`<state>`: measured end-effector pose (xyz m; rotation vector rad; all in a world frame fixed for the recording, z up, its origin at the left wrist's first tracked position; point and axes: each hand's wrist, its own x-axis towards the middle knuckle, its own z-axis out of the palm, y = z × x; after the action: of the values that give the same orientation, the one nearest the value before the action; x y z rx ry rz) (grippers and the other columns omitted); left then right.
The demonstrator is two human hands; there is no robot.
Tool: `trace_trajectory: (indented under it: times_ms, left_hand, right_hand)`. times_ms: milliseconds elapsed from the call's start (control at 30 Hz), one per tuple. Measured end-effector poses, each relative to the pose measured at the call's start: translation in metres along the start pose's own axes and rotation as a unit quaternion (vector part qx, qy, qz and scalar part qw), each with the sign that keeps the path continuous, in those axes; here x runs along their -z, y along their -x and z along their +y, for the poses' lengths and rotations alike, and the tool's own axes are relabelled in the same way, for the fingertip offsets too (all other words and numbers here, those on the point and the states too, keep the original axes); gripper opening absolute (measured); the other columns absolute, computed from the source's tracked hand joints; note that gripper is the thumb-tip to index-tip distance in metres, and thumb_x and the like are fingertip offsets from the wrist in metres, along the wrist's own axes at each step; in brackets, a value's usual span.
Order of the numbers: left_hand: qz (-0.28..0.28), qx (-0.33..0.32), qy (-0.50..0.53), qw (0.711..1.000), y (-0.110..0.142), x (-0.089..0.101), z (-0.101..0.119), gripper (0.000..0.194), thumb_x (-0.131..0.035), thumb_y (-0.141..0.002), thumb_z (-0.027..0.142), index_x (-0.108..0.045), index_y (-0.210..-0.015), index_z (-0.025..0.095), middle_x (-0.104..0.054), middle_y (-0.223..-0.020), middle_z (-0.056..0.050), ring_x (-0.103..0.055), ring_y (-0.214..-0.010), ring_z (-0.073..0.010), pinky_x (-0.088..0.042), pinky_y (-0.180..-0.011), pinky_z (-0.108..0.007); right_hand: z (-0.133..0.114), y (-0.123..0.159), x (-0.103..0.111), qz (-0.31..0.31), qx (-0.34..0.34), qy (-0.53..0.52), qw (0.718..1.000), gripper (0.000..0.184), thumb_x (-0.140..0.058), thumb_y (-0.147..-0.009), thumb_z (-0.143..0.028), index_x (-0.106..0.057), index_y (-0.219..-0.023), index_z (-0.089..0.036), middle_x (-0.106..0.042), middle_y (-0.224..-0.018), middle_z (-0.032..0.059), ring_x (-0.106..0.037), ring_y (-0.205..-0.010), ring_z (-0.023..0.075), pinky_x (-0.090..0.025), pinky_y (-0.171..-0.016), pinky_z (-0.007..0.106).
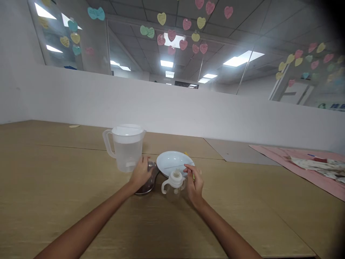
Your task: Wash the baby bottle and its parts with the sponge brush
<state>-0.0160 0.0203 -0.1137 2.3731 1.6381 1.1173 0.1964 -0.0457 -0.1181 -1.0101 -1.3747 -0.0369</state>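
Note:
My left hand (141,172) is closed round the upper part of a dark, rounded vessel (148,186) with a clear neck; its exact kind is hard to make out. The fingers of my right hand (194,181) are pinched together, with a bit of something thin and yellowish showing among them. Between my hands stands a clear baby bottle (175,181) with a white top and two side handles. Just behind the bottle lies a white plate (169,158), and a thin dark line crosses it toward my right fingertips.
A translucent measuring jug (128,154) with its handle to the left stands behind my left hand. A pink cloth (265,153) with crumpled fabric lies at the right on the wooden table (81,190). A white wall (172,108) with glass above closes off the back.

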Motion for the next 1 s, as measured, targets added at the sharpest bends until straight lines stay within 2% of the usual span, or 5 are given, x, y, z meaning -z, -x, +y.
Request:
trace_trajectory:
  times_ms: [200,333,433,800,1000]
  left_hand:
    - [0.244,-0.114,0.153,0.951,0.003,0.032,0.052,0.031,-0.054,-0.076,0.029,-0.040,-0.100,0.016,-0.048,-0.101,-0.009,-0.048,-0.096,-0.0200,-0.041,-0.083,-0.036]
    - [0.110,-0.233,0.235,0.937,0.026,0.023,0.090,0.030,-0.051,-0.079,0.025,-0.042,-0.106,0.017,-0.048,-0.109,-0.009,-0.046,-0.105,-0.0188,-0.038,-0.091,-0.035]
    - [0.036,-0.236,0.257,0.936,0.041,0.012,0.098,0.032,-0.044,-0.083,0.023,-0.042,-0.115,0.018,-0.045,-0.120,-0.010,-0.041,-0.114,-0.0189,-0.034,-0.098,-0.035]
    - [0.009,-0.153,0.299,0.942,0.053,0.010,0.101,0.039,-0.039,-0.084,0.028,-0.040,-0.123,0.019,-0.049,-0.124,-0.008,-0.045,-0.113,-0.0184,-0.034,-0.098,-0.034]
    - [-0.001,-0.131,0.243,0.961,0.050,0.000,0.099,0.041,-0.039,-0.084,0.029,-0.038,-0.125,0.025,-0.051,-0.123,-0.004,-0.045,-0.114,-0.0188,-0.018,-0.107,-0.041]
  right_hand:
    - [-0.005,0.005,-0.004,-0.048,0.003,-0.052,0.997,0.035,-0.033,-0.088,-0.026,-0.043,-0.121,-0.022,-0.059,-0.106,0.0070,-0.052,-0.099,0.0194,-0.040,-0.085,0.041]
    - [-0.004,0.012,-0.003,-0.083,0.030,-0.102,0.991,0.043,-0.033,-0.087,-0.030,-0.033,-0.129,-0.021,-0.051,-0.120,0.0099,-0.049,-0.108,0.0210,-0.040,-0.090,0.042]
    - [-0.001,0.017,-0.001,-0.109,0.052,-0.079,0.990,0.044,-0.036,-0.086,-0.030,-0.035,-0.129,-0.019,-0.047,-0.126,0.0108,-0.045,-0.115,0.0229,-0.038,-0.093,0.042]
    - [0.016,0.019,-0.003,-0.123,0.002,0.001,0.992,0.043,-0.036,-0.085,-0.038,-0.042,-0.122,-0.018,-0.047,-0.124,0.0124,-0.047,-0.111,0.0265,-0.040,-0.087,0.042]
    - [0.022,0.022,-0.004,-0.118,-0.015,0.020,0.993,0.046,-0.035,-0.084,-0.043,-0.043,-0.121,-0.018,-0.048,-0.122,0.0132,-0.048,-0.108,0.0276,-0.041,-0.084,0.041]
